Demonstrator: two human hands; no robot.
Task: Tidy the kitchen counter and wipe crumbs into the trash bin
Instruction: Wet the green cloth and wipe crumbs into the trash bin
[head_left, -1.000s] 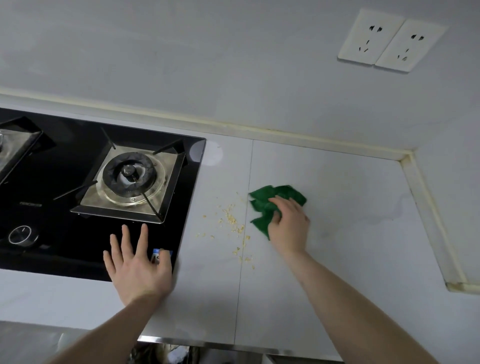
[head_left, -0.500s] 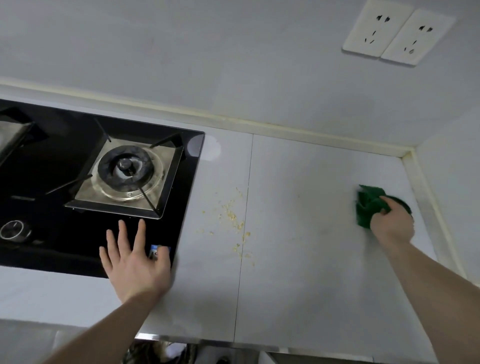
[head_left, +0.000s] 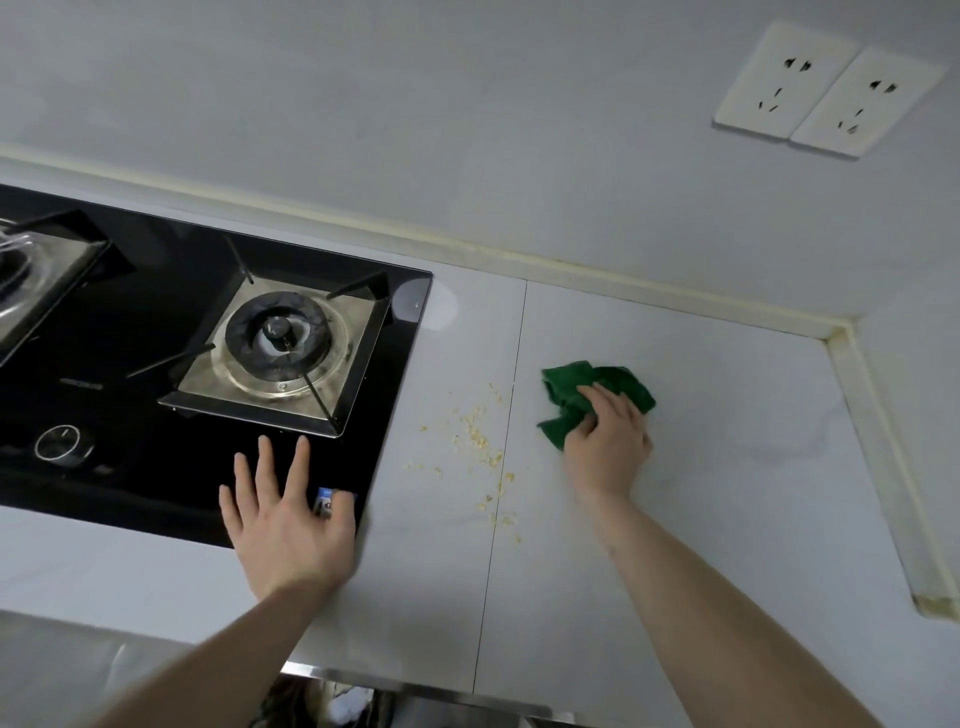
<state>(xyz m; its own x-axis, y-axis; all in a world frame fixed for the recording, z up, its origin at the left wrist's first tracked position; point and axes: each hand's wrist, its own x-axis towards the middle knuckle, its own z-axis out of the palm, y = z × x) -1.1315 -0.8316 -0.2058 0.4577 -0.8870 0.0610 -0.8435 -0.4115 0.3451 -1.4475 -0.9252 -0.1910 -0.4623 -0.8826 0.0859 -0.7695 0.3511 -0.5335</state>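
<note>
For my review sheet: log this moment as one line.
right hand grips green cloth on counter | crumbs unswept, left of cloth | left hand flat on stove edge

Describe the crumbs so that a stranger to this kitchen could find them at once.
Start at the black gas hob set into the white counter. On the bare counter just right of its edge, left of the green cloth, lie the crumbs. They are small pale-yellow flecks, strewn along the thin seam.
</note>
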